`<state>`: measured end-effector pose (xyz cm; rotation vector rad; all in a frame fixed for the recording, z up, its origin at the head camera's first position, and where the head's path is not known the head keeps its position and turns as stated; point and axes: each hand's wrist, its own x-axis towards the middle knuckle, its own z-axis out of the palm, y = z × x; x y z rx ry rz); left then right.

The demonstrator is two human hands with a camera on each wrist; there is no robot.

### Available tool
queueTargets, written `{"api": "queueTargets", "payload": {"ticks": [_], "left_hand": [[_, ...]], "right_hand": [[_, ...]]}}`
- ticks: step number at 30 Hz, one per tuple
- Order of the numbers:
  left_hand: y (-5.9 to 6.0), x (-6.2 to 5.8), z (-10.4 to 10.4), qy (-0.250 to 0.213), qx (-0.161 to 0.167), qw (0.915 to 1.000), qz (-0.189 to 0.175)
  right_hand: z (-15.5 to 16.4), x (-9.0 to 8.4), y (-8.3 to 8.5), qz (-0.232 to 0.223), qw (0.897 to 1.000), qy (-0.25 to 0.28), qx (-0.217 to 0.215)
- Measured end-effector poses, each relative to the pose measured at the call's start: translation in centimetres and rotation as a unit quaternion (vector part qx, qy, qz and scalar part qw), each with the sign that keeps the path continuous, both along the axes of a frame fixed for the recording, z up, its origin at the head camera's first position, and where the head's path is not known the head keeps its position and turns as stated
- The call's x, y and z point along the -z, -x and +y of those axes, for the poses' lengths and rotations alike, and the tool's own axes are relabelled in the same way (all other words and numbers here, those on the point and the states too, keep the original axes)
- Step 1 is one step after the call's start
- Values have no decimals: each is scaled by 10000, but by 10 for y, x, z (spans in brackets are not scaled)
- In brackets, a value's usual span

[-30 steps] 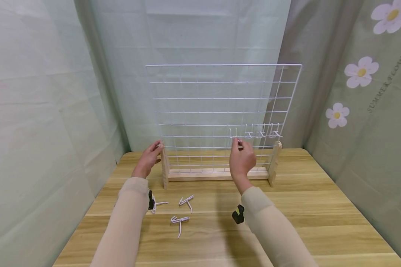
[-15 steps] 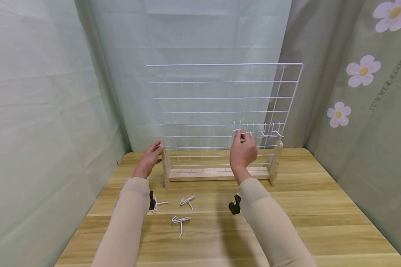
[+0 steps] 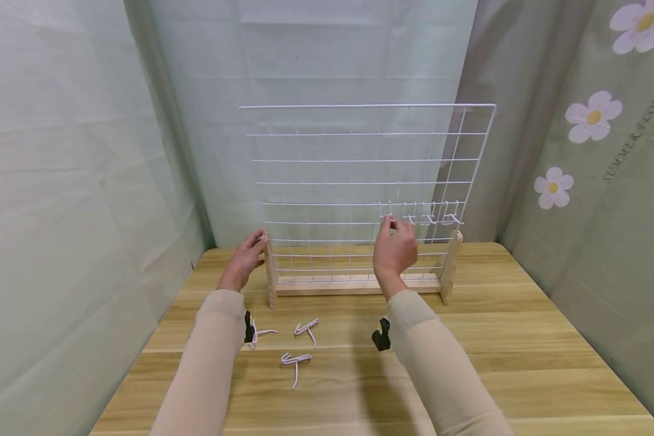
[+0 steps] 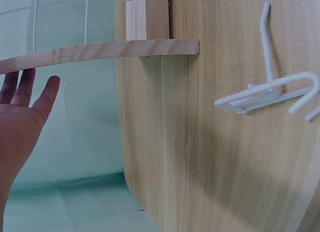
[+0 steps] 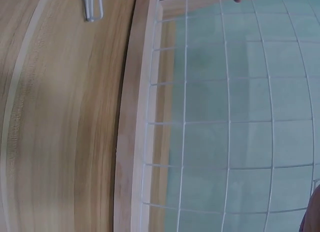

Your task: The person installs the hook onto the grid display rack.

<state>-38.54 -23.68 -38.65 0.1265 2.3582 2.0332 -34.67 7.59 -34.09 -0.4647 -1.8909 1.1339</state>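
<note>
Loose hooks (image 3: 296, 361): three white wire hooks lie on the wooden surface (image 3: 523, 363), nearest the viewer, between the sleeves.
Left hand (image 3: 245, 259): fingers straight, resting against the rack's left wooden post (image 3: 269, 272); steady bracing helps.
Right hand (image 3: 395, 248): grip pinches a white hook (image 3: 386, 212) at the wire grid (image 3: 360, 157), beside the hooks already hung (image 3: 436, 215); both prongs should seat over a horizontal wire.
Room: pale green curtain (image 3: 87, 151) behind, flowered cloth (image 3: 594, 121) at right.
</note>
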Motion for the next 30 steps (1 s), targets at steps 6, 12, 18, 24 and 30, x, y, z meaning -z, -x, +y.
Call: {"api": "queueTargets", "payload": {"ticks": [6, 12, 18, 24, 30], "left_hand": [[-1, 0, 1, -64, 8, 10000, 14], [-2, 0, 1, -95, -2, 10000, -2], [-1, 1, 0, -38, -32, 10000, -6], [-1, 1, 1, -35, -4, 10000, 3], [0, 0, 1, 28, -42, 10000, -32]], "right_hand": [[-1, 4, -2, 22, 9996, 27, -284], [0, 11, -2, 33, 9995, 6, -311], [1, 18, -2, -114, 9993, -38, -351], [1, 25, -4, -144, 9988, -57, -462], [0, 31, -9, -68, 9983, -25, -571]]}}
